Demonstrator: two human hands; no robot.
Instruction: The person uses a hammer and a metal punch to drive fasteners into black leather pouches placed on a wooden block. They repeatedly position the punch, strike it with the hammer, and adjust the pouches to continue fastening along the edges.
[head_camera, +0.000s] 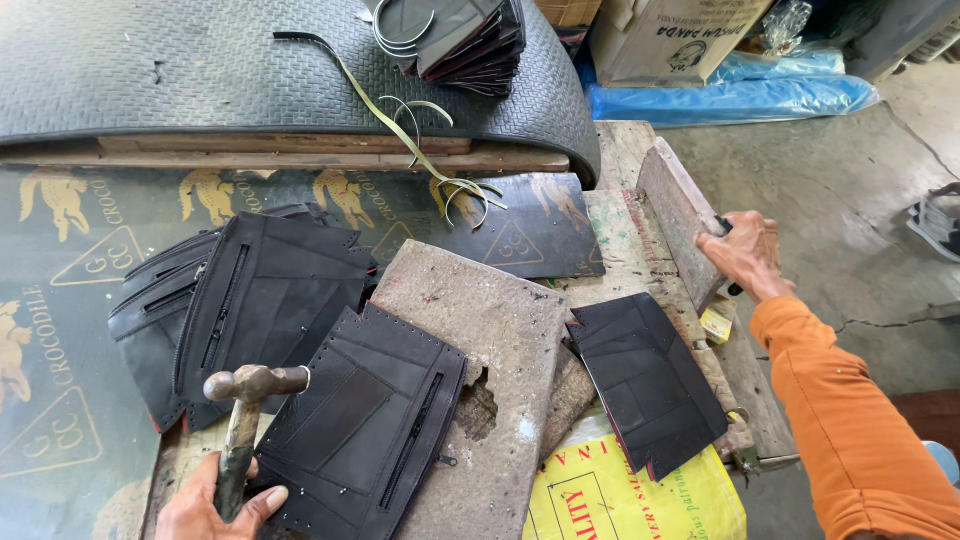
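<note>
2 hands (215, 505) (745, 255), both grips partly hidden.

Matt black leather wallet panel (365, 420), rusty metal hammer (245, 420)

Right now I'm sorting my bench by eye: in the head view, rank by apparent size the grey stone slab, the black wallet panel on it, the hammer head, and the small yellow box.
1. Grey stone slab
2. Black wallet panel
3. Hammer head, in the left hand; it is closer to the camera, so it looks bigger than it is
4. Small yellow box
</note>
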